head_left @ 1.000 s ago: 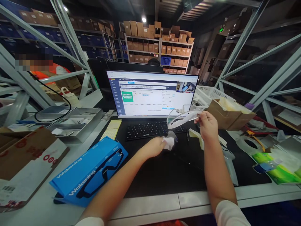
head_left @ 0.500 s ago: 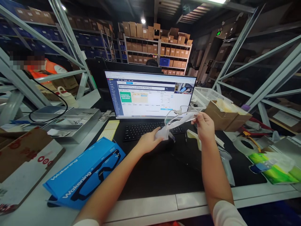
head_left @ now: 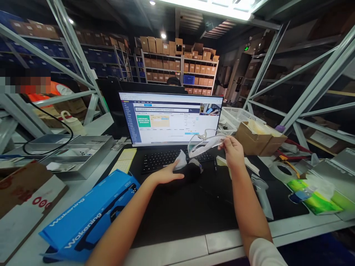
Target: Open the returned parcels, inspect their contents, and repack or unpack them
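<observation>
Blue box [head_left: 85, 218]: worktop, left. Left hand [head_left: 166, 174]: fingers pinching white cloth [head_left: 181, 161], above keyboard [head_left: 166, 159]. Clear glasses [head_left: 204, 142]: held before monitor [head_left: 170, 118]. Right hand [head_left: 233, 152]: fingers clamped on glasses' temple. Tape roll [head_left: 281, 170]: far right.

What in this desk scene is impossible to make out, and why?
Head view only:
- Monitor: text too small to read.
- Left hand: whatever it touches beside the white cloth blends into the dark mat.
- Clear glasses in the right hand: see-through, outline faint.
- Blue box: cut off by the bottom edge.
</observation>
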Tool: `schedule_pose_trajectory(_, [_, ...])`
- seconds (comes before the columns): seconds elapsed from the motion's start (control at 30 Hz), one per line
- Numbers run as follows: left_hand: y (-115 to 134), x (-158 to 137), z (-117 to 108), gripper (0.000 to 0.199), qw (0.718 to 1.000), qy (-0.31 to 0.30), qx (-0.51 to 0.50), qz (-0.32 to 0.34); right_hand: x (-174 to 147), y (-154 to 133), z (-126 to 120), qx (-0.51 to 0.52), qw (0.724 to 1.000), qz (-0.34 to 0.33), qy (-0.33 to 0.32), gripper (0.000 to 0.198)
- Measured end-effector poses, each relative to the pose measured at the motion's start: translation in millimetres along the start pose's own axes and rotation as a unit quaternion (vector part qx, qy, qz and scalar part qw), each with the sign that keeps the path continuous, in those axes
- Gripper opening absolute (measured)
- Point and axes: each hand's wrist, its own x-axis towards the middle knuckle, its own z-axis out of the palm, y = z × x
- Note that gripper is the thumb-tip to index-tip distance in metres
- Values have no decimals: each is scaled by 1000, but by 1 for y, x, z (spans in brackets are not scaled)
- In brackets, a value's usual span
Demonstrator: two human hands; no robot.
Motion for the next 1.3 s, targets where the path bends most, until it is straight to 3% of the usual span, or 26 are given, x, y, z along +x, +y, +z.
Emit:
schedule_pose_trajectory(0.13, [2, -1, -4, 88, 999, -41, 26, 11, -1, -1, 0, 5, 1000, 0, -6, 35])
schedule_pose_trajectory(0.37, [2, 1, -18, 89, 994, 3, 103, 40, -1, 3, 2, 15, 1000, 17, -4, 37])
schedule_pose_trajectory(0.47, [14, -3, -21, 76, 990, 67, 101, 65, -2, 1, 7, 0, 999, 25, -22, 41])
schedule_pose_trajectory(0.53, [28, -11, -20, 62, 980, 137, 68, 128, -4, -3, 12, -22, 998, 28, -51, 42])
schedule_pose_trajectory(0.6, [45, -22, -18, 55, 963, 170, 29, 206, -9, -8, 18, -50, 994, 33, -90, 43])
schedule_pose_trajectory(0.7, [65, -38, -15, 61, 958, 118, 12, 260, -17, -15, 29, -82, 984, 51, -147, 44])
schedule_pose_trajectory(0.8, [74, -44, -12, 49, 968, 70, 4, 242, -25, -18, 40, -83, 977, 72, -183, 45])
schedule_pose_trajectory(0.93, [72, -41, -11, 33, 966, 70, -79, 236, -31, -14, 54, -50, 977, 97, -183, 48])
schedule_pose_trajectory(1.17, [69, -40, -18, 38, 966, 72, -161, 187, -36, -13, 55, -127, 963, 60, -229, 42])
schedule_pose_trajectory(1.3, [68, -40, -24, 49, 964, -10, -225, 140, -34, -21, 45, -107, 944, 77, -303, 41])
